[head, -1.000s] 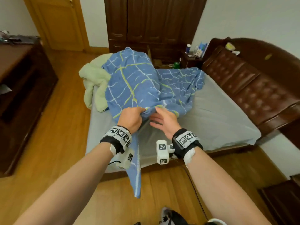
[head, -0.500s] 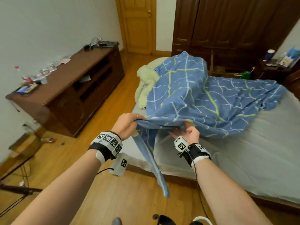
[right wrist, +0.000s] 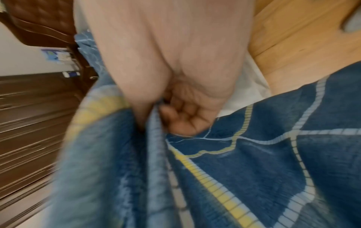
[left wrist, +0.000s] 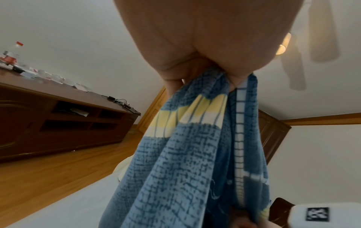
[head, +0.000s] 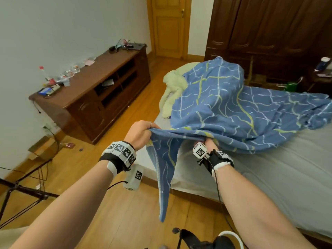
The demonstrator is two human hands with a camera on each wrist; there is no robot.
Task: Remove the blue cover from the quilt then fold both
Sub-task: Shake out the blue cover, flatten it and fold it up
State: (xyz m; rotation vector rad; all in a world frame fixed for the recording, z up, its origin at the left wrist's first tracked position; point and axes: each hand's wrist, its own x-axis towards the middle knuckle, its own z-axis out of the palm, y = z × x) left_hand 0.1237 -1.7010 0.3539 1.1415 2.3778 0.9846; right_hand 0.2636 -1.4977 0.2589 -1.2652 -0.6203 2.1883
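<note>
Left hand (head: 139,134) and right hand (head: 210,145) each pinch the blue cover (head: 231,112) edge, lifted over the bed's (head: 287,177) near edge.

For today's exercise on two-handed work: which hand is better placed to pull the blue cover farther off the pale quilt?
Left, probably. The left hand grips the blue cover at a free corner. The right hand is tucked under the fabric edge.

Blue cover (head: 233,112) with white and yellow lines.
</note>
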